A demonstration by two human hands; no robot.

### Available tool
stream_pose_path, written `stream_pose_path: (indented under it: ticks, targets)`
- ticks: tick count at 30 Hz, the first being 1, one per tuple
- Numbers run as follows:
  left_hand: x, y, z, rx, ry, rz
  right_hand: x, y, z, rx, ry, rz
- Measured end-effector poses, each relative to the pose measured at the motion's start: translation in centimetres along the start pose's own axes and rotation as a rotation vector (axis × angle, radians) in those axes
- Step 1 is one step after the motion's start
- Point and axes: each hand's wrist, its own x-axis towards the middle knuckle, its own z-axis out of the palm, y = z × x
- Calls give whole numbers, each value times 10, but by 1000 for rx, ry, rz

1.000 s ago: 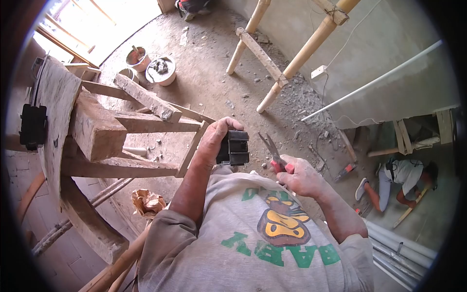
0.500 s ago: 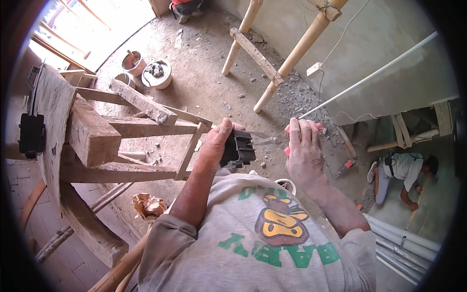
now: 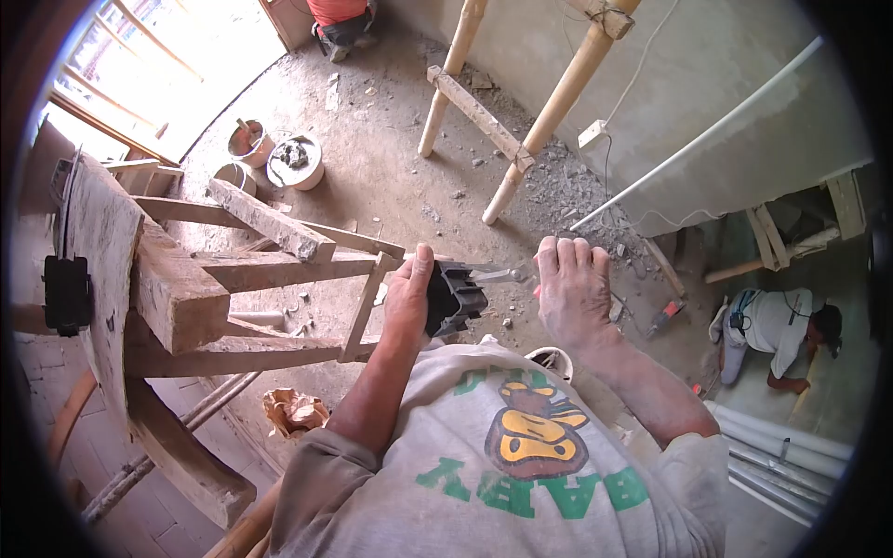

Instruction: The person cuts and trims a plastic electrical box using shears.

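Note:
A black plastic box (image 3: 454, 296), open and with ribbed sides, is gripped in my left hand (image 3: 407, 290), its thumb pointing up along the near edge. My right hand (image 3: 575, 290) is closed around the handles of a pair of pliers (image 3: 505, 275). Only a bit of the red grip shows beside my fingers. The metal jaws point left and meet the box's right side; the box hides their tips, so I cannot tell what they bite on. Both hands are in front of my grey printed shirt (image 3: 437, 372).
On my left stands a rough wooden trestle (image 3: 270, 270). Buckets (image 3: 296, 163) sit beyond it. Bamboo poles (image 3: 558, 102) rise ahead, near a white pipe (image 3: 698, 135). A crouching person (image 3: 772, 325) is at right, another person (image 3: 342, 14) at the top. A crumpled paper bag (image 3: 293, 411) lies lower left.
My right hand has closed tighter round the pliers; the spread red handles are now mostly covered by my fingers. The black box has tilted slightly. The whole view has shifted a little.

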Motion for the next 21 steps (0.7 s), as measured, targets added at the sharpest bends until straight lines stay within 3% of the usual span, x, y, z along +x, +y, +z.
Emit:
stream_pose_path:
  ticks: [9,12,21]
  targets:
    - [4,-1,-15,37,-11,36,1,1,-10,191,44,-50]
    - [5,-3,-16,-87,-32,24,1,1,-13,277,64,-53]
    - [0,4,-17,69,-72,101,3,3,-10,412,81,-64]
